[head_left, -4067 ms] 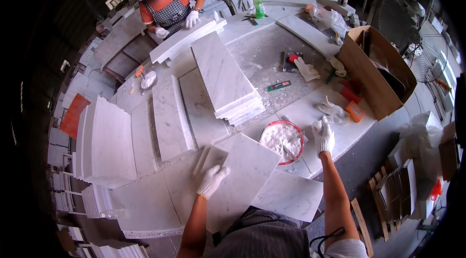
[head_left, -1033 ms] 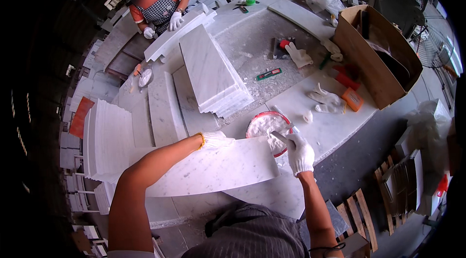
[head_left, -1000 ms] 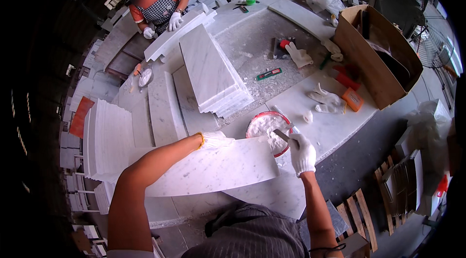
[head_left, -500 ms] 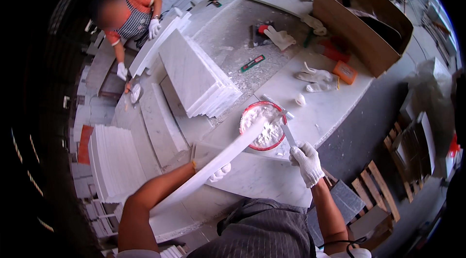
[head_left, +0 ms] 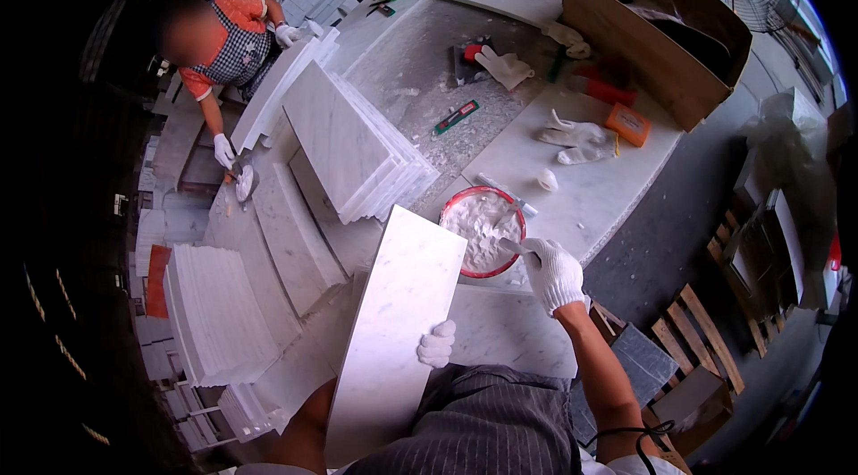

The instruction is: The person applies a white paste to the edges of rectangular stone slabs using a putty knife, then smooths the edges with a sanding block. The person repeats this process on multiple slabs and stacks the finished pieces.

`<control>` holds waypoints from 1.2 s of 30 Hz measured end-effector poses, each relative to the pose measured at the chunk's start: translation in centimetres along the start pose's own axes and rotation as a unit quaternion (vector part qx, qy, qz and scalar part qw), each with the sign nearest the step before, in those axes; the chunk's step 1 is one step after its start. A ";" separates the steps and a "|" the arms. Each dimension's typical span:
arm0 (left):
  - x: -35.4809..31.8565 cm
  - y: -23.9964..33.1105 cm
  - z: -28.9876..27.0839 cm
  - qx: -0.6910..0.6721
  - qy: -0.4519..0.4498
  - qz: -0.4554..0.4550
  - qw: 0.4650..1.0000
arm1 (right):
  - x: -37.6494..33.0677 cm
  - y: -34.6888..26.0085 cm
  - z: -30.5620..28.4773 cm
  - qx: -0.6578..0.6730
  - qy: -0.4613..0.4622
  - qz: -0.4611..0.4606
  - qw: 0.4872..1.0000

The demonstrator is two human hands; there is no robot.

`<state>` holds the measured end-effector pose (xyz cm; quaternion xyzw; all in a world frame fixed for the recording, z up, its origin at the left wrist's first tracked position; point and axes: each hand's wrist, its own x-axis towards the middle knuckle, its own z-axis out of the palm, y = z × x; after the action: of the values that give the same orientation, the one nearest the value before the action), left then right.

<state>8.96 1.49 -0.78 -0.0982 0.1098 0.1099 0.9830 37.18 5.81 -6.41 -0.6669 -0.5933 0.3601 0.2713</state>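
A long white marble slab stands tilted in front of me, its broad face turned up. My gloved left hand grips its right edge, with the fingers curled over the face and the rest of the hand hidden behind. My gloved right hand is closed on a putty knife, mostly covered by the hand. The blade's visible end points left over the near right rim of a round red-rimmed tub. Thick white paste fills the tub, lumpy on top. A white-handled tool lies against the tub's far right side.
Stacked marble slabs lean beyond the tub; more slabs stand left. Loose gloves, an orange box, a green cutter and a large cardboard box lie farther off. A co-worker works at far left.
The slab has swung from edge-on over the tub to face up, nearer me and left of the tub. My right hand has moved up and left, bringing the putty knife's blade down toward the paste.
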 end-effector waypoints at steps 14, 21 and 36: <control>-0.2 -1.0 -2.1 -0.028 0.009 0.016 0.999 | 0.3 -2.4 2.6 0.040 0.027 -0.051 0.997; -3.4 -1.0 -7.6 -0.065 0.034 0.031 0.997 | -0.9 -0.1 -0.5 0.339 -0.037 0.138 0.930; 4.8 2.4 -5.4 0.769 0.423 0.025 0.479 | -12.5 5.4 -7.6 0.666 -0.048 0.198 0.718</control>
<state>11.90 3.53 -7.48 0.6647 0.5555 -0.0482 0.4972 46.03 -6.81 -4.25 -0.3984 -0.0672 0.7395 0.5385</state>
